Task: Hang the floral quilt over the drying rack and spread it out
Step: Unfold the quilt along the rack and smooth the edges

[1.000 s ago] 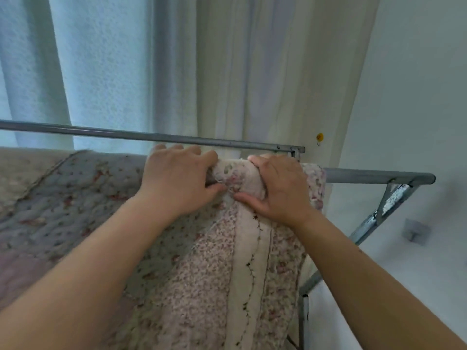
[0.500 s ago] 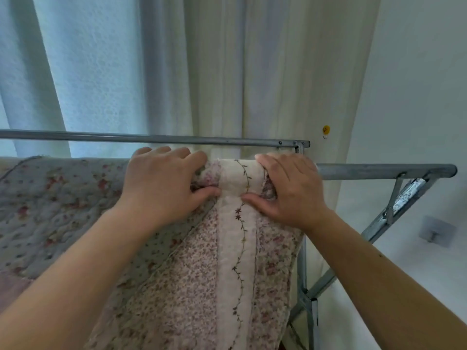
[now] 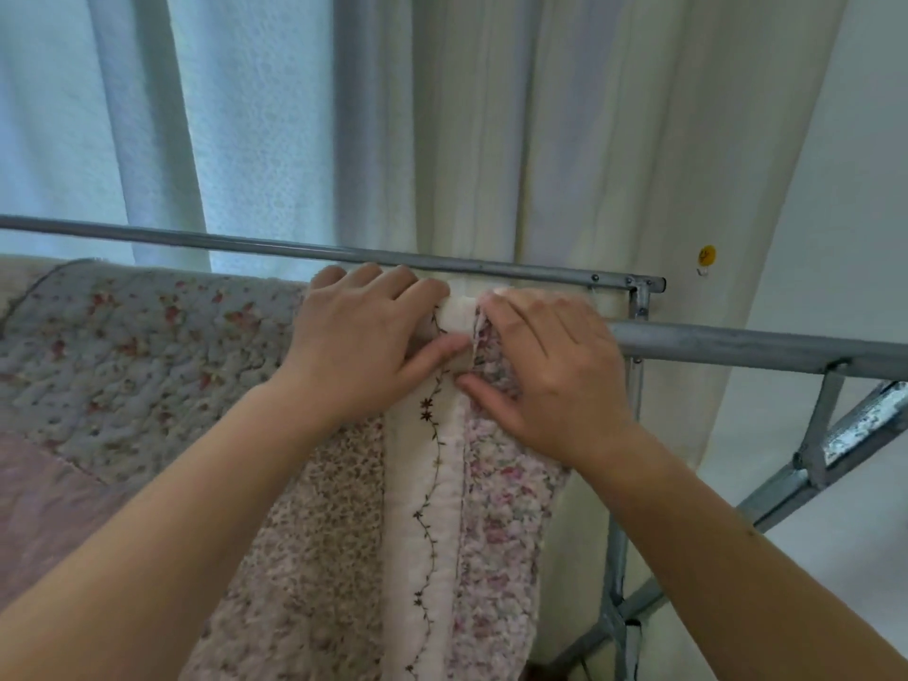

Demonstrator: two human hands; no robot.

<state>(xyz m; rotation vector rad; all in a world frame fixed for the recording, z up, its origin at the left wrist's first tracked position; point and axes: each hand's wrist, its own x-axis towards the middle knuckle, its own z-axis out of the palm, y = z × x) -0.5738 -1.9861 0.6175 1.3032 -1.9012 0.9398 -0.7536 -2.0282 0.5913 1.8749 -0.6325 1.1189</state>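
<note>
The patchwork floral quilt point(image 3: 147, 346) lies draped over the near bar of the grey metal drying rack point(image 3: 737, 344). At that bar, the left hand point(image 3: 363, 346) and the right hand point(image 3: 545, 371) each pinch its top fold.

The quilt point(image 3: 147, 346) runs off the left and bottom edges and covers most of the near rail point(image 3: 737, 344). The yellow sticker point(image 3: 706, 256) is too small to read.

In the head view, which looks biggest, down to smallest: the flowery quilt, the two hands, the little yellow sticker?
Largest: floral quilt.
Next: left hand and right hand, which look about alike, so I won't rank them.
Smallest: yellow sticker.
</note>
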